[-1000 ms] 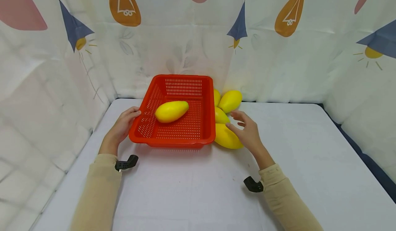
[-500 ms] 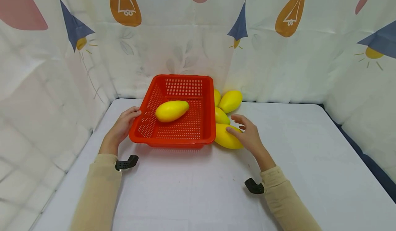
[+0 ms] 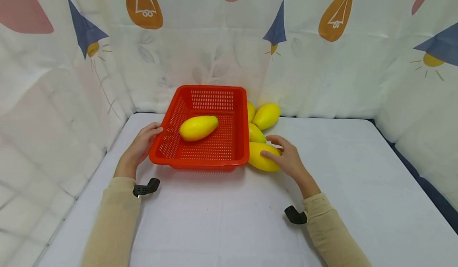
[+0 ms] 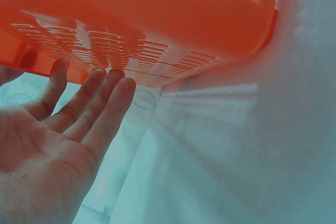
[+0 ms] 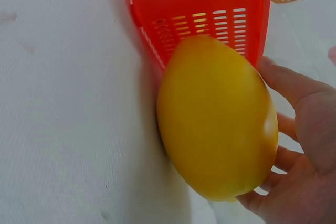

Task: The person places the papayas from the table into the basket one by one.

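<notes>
A red plastic basket with slotted walls stands at the table's back, and one yellow mango lies inside it. My left hand holds the basket's left side, its thumb at the rim; in the left wrist view the fingers reach under that rim against the outer wall. To the right of the basket, my right hand has its thumb and fingers around a big yellow mango. That mango lies against the basket's wall, and it hides parts of the fingers in the right wrist view.
More mangoes sit behind the gripped one: a greenish-yellow mango, another mango farther back, and one partly hidden by the basket. A white cloth covers the table. A printed curtain hangs close behind.
My right hand has moved slightly toward me and lower, its fingers coming in around the nearest mango. The left hand and the basket stay where they were.
</notes>
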`<action>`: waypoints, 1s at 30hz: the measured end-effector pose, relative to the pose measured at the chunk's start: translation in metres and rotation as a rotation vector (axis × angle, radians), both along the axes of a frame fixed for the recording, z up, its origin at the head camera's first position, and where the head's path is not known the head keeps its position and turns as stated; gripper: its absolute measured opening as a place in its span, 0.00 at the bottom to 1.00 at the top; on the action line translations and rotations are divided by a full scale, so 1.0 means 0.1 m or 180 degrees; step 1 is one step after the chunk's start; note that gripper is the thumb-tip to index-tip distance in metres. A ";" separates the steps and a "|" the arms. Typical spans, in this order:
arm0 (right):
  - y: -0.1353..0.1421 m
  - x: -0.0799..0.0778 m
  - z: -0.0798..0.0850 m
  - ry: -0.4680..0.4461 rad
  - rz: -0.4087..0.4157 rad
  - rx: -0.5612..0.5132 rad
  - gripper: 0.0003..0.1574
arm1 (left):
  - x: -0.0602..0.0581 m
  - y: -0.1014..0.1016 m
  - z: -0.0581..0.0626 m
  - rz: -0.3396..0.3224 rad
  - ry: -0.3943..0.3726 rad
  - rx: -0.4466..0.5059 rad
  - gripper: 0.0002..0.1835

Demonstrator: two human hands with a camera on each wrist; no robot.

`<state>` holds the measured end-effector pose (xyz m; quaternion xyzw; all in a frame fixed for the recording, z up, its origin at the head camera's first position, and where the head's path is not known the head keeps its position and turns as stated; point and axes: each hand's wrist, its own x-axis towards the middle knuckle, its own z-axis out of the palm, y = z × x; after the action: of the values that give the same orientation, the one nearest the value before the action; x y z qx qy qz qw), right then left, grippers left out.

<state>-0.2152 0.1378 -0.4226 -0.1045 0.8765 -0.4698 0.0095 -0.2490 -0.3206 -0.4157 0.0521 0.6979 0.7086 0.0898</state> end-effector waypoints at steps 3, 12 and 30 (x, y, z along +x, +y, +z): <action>0.01 0.01 0.00 -0.0057 0.0073 0.0026 0.38 | 0.00 0.00 0.00 -0.0003 0.0005 0.0012 0.12; 0.01 0.01 -0.01 -0.0114 0.0247 0.0165 0.42 | 0.00 0.01 0.01 -0.0007 0.0004 -0.0009 0.13; 0.01 0.02 -0.04 -0.0182 0.0362 0.0286 0.47 | 0.02 0.01 0.01 -0.0009 0.0002 -0.0009 0.12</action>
<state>-0.2137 0.1386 -0.4265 -0.1401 0.8887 -0.4316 0.0658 -0.2472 -0.3201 -0.4145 0.0532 0.6989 0.7075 0.0907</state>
